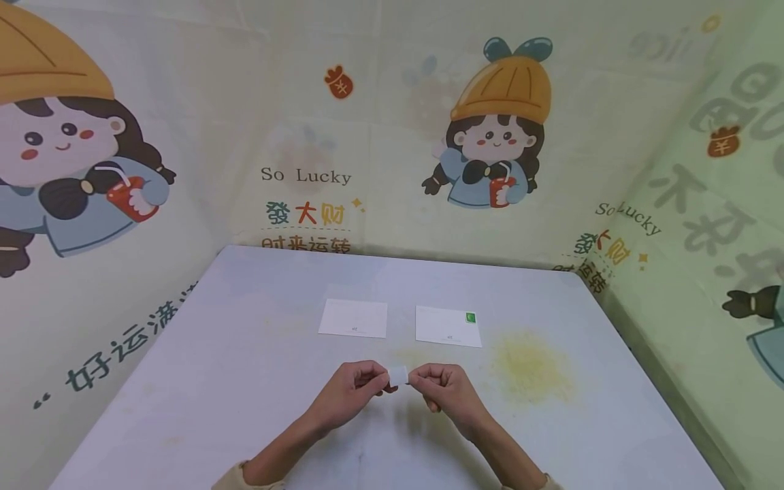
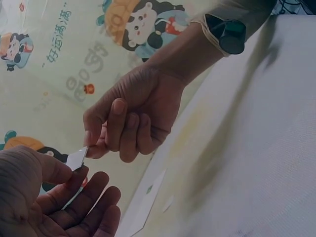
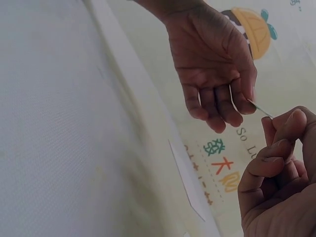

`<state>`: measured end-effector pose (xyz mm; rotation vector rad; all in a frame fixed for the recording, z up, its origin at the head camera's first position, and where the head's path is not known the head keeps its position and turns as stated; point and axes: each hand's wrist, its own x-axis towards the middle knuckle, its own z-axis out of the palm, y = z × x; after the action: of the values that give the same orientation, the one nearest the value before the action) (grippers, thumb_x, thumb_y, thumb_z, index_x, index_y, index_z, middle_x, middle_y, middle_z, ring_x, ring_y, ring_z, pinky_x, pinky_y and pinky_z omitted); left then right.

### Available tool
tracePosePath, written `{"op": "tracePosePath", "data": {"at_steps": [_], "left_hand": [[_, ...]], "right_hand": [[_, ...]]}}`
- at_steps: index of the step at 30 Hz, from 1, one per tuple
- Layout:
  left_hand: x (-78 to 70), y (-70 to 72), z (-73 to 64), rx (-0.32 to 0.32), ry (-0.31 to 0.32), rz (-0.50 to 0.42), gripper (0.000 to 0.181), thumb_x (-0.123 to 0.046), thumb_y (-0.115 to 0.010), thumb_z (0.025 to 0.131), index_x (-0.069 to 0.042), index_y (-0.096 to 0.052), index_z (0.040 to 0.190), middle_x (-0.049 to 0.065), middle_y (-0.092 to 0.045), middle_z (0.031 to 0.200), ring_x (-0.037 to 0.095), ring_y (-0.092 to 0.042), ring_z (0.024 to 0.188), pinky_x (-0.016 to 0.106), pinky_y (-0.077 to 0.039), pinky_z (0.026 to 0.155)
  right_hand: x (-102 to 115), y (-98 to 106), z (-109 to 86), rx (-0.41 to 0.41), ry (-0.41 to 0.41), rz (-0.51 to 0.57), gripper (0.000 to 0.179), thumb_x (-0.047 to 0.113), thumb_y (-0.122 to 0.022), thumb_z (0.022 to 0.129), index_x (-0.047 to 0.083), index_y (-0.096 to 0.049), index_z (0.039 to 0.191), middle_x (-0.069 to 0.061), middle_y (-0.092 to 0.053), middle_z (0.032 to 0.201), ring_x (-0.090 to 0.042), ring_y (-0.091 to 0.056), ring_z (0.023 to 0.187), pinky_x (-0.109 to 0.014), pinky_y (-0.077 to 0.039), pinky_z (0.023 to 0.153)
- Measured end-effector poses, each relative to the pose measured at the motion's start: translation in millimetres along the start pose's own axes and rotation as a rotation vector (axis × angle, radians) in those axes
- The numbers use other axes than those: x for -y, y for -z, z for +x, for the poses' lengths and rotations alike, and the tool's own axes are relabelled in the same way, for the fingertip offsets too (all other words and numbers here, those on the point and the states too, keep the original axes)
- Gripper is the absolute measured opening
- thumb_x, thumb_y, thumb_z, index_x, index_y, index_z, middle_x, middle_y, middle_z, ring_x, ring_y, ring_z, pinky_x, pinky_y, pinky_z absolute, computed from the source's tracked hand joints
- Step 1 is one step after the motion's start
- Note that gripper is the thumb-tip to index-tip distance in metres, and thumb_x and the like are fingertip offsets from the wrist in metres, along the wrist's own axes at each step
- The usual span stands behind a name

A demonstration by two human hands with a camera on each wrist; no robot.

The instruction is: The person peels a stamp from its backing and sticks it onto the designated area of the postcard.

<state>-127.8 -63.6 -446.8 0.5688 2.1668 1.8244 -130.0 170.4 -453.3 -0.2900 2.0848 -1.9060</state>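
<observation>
Starting at the left, we find a cartoon figure in an orange cap [image 1: 73, 136] printed on the wall cloth [image 1: 214, 88], beside the white table [image 1: 184, 395]. Next, toward the far side of the tabletop, we note a plain white card [image 1: 352, 317] lying flat, with small print near its lower edge. Nearer to us, the left hand [image 1: 350, 396] reaches in from a beige sleeve [image 1: 245, 478]; its thumb and forefinger pinch the left edge of a small white piece of paper [image 1: 398, 376], while its other fingers bend loosely. We locate this paper between the two hands, raised above the table and in front of the cards; the right wrist view shows it nearly edge-on. At its right edge we observe the right hand [image 1: 450, 397] in a matching narrow pinch of thumb and forefinger, the remaining fingers curled toward the palm. Beyond this hand lies a second white card [image 1: 444, 327], well apart from the first, with a green stamp [image 1: 470, 318] in its upper right corner. Farther right, we mark a yellow stain [image 1: 533, 367] on the tabletop.
</observation>
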Motion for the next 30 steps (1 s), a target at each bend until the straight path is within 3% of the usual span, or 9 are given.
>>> {"op": "tracePosePath", "data": {"at_steps": [5,8,11,14,18,21,26,30], "left_hand": [[-1.3,-0.6,-0.5,-0.016,0.002,0.013,0.023,-0.019,-0.061,0.104,0.001,-0.072,0.107,0.006,-0.076,0.099,0.029,-0.071,0.098,0.032,-0.055,0.084],[-2.2,-1.3,-0.9,-0.033,0.004,0.028,0.021,-0.018,-0.061,0.103,0.0,-0.072,0.106,0.005,-0.076,0.097,0.029,-0.072,0.098,0.028,-0.053,0.081],[-2.9,-1.9,-1.1,-0.047,0.011,0.044,0.021,-0.018,-0.061,0.103,0.0,-0.072,0.104,0.005,-0.076,0.095,0.031,-0.072,0.096,0.027,-0.051,0.077],[-3.3,-2.1,-1.0,-0.05,0.014,0.056,0.02,-0.017,-0.061,0.103,0.001,-0.072,0.103,0.005,-0.076,0.093,0.031,-0.071,0.094,0.027,-0.051,0.076],[-3.6,-2.0,-1.5,-0.041,0.017,0.075,0.021,-0.018,-0.062,0.103,-0.001,-0.072,0.102,0.005,-0.076,0.092,0.025,-0.071,0.092,0.029,-0.05,0.076],[-3.7,-1.9,-2.2,-0.034,0.017,0.085,0.022,-0.02,-0.062,0.103,-0.002,-0.073,0.102,0.004,-0.076,0.091,0.021,-0.071,0.092,0.031,-0.051,0.078],[-3.6,-2.3,-2.6,-0.036,0.016,0.069,0.02,-0.021,-0.062,0.103,-0.005,-0.074,0.104,0.003,-0.076,0.092,0.024,-0.071,0.091,0.03,-0.051,0.077],[-4.1,-2.6,-2.3,-0.035,0.02,0.06,0.019,-0.021,-0.062,0.102,-0.006,-0.074,0.103,0.002,-0.075,0.092,0.026,-0.07,0.09,0.028,-0.05,0.074]], "right_hand": [[0,-2,-0.5,-0.038,-0.009,-0.028,0.037,0.023,-0.071,0.097,-0.013,-0.069,0.106,0.005,-0.052,0.056,-0.006,-0.041,0.05,-0.019,-0.03,0.049],[0,-6,-2.4,-0.112,0.065,-0.123,0.03,0.022,-0.073,0.096,-0.007,-0.074,0.103,0.002,-0.052,0.055,-0.006,-0.04,0.049,-0.019,-0.028,0.047],[1,-11,-6.1,-0.213,0.206,-0.263,0.017,0.02,-0.076,0.094,0.003,-0.078,0.099,0.003,-0.052,0.054,-0.005,-0.041,0.046,-0.019,-0.028,0.043],[1,-15,-9.7,-0.291,0.402,-0.393,0.006,0.01,-0.077,0.091,0.01,-0.079,0.097,0.008,-0.051,0.053,0.0,-0.04,0.046,-0.018,-0.031,0.04],[2,-20,-10.4,-0.331,0.717,-0.569,0.018,-0.002,-0.079,0.083,0.01,-0.079,0.097,0.012,-0.049,0.054,0.008,-0.035,0.05,-0.01,-0.031,0.042],[3,-22,-9.5,-0.335,0.89,-0.703,0.014,0.002,-0.077,0.084,0.008,-0.079,0.097,0.012,-0.05,0.054,0.009,-0.034,0.052,-0.005,-0.03,0.046],[4,-26,-9.5,-0.324,1.004,-0.878,0.009,0.013,-0.076,0.088,0.01,-0.079,0.097,0.013,-0.052,0.054,0.007,-0.039,0.051,-0.005,-0.038,0.053],[5,-28,-9.8,-0.314,1.029,-0.955,0.01,0.014,-0.078,0.087,0.011,-0.079,0.096,0.014,-0.055,0.054,0.006,-0.043,0.05,-0.003,-0.033,0.051]]}}
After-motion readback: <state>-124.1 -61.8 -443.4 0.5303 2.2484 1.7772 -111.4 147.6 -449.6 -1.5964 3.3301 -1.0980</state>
